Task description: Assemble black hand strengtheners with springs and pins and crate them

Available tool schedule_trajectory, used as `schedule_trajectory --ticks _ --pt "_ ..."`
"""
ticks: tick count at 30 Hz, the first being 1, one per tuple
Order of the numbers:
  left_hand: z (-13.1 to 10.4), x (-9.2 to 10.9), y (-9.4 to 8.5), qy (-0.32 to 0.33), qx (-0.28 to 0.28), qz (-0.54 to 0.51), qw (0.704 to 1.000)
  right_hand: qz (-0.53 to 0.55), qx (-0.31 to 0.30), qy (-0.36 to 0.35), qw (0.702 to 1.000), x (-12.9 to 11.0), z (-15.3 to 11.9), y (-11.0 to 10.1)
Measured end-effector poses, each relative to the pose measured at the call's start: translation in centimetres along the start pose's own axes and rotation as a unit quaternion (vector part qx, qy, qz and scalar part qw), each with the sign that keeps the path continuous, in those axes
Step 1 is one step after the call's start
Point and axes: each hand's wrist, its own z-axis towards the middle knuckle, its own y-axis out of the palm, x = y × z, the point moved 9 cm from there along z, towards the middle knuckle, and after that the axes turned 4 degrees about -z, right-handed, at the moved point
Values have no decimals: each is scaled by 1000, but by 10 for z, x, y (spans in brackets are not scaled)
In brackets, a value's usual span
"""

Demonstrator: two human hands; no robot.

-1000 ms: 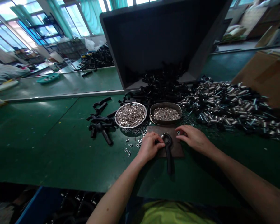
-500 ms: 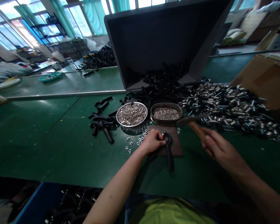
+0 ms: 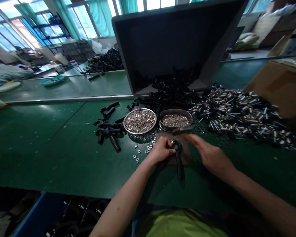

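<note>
My left hand [image 3: 160, 149] is closed on a black plastic handle part [image 3: 179, 161], its fingertips at the curved upper end, where a small shiny metal piece [image 3: 172, 142] shows. This part rests on a flat brown plate [image 3: 187, 152] on the bench. My right hand [image 3: 212, 157] is wrapped round the wooden shaft of a hammer [image 3: 184, 129]. The hammer head is just above and beyond the black part, apart from my left fingers. Behind the plate stand a round dish of metal pins [image 3: 155, 123] and an oval tin of small metal pieces [image 3: 161, 125].
Small metal rings [image 3: 139, 151] lie left of the plate. Black handle parts [image 3: 111, 131] are further left. Metal cylinders and rods [image 3: 246, 115] are heaped on the right, near a cardboard box [image 3: 273, 85]. A large grey bin [image 3: 128, 62] is tipped behind, spilling black parts.
My right hand has brought the hammer leftward, from beside the plate to above it, near the black part. My left hand and the part have stayed in place.
</note>
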Motion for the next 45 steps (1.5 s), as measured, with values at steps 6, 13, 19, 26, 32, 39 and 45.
schedule_trajectory --ticks 6,13,19,26,32,39,45 --pt "-36 18 -19 56 131 133 981 38 -87 31 995 7 3 5" --pt "-63 -7 -2 -29 95 184 978 75 58 -11 995 -14 -32 -33" --pt "-58 -4 -1 -33 82 211 973 9 -65 -26 998 -17 -26 -1" --pt "-53 -4 -4 -34 86 190 977 -43 -91 -27 995 -4 -32 17" --pt "-71 -16 -62 -6 119 137 983 -214 25 21 976 66 -49 -1" --pt "-166 -119 -216 -202 282 214 913 -230 55 -35 971 96 -24 -16" --pt "-210 -210 -255 -309 275 244 877 -152 47 -18 987 77 121 -15"
